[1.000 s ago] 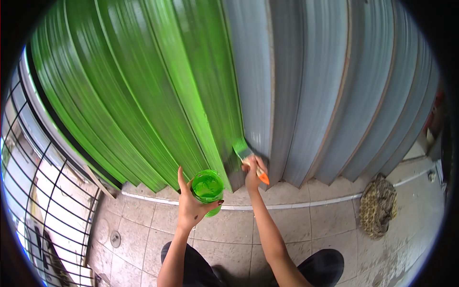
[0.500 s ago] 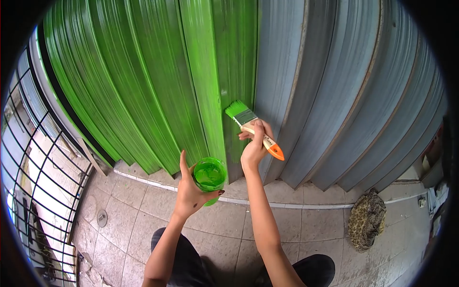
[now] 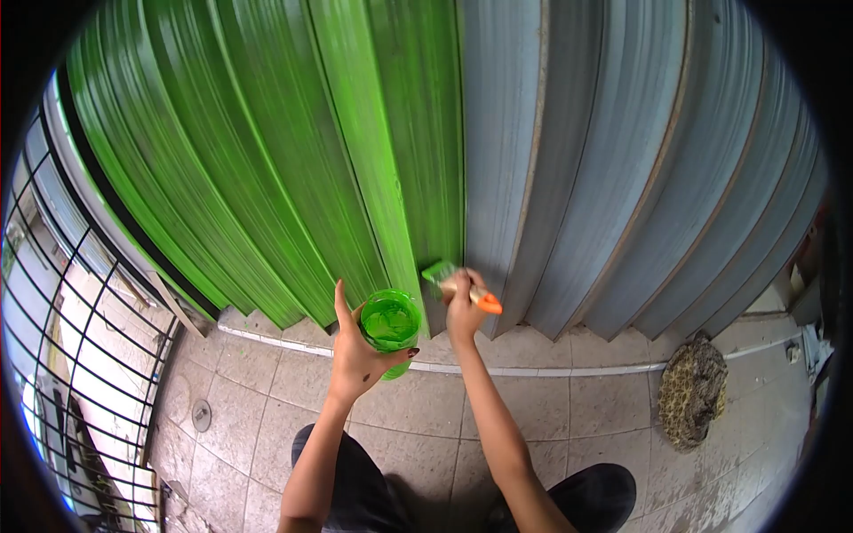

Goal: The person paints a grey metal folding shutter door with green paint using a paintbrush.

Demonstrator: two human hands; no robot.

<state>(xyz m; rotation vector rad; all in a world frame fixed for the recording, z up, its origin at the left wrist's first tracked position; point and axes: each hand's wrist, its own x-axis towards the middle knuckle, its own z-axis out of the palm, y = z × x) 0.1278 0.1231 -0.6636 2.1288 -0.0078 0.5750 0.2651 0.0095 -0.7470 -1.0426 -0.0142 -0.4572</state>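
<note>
My left hand holds a clear cup of green paint, its thumb sticking up beside the rim. In my right hand is a paintbrush with a pale handle and orange tip. The brush's green bristles lie against the lower part of a ribbed metal door, just right of the cup. Left of the brush the door is green; on its right the panels are bare grey-blue. The bristles are slightly blurred.
A black metal grille stands at the left. Below the door runs a pale floor track across the tiles. A mottled, rough bundle lies on the floor at the right. My knees show at the bottom.
My right hand and the brush have moved down along the door, closer to the cup. The view has shifted slightly. My left hand still holds the cup.
</note>
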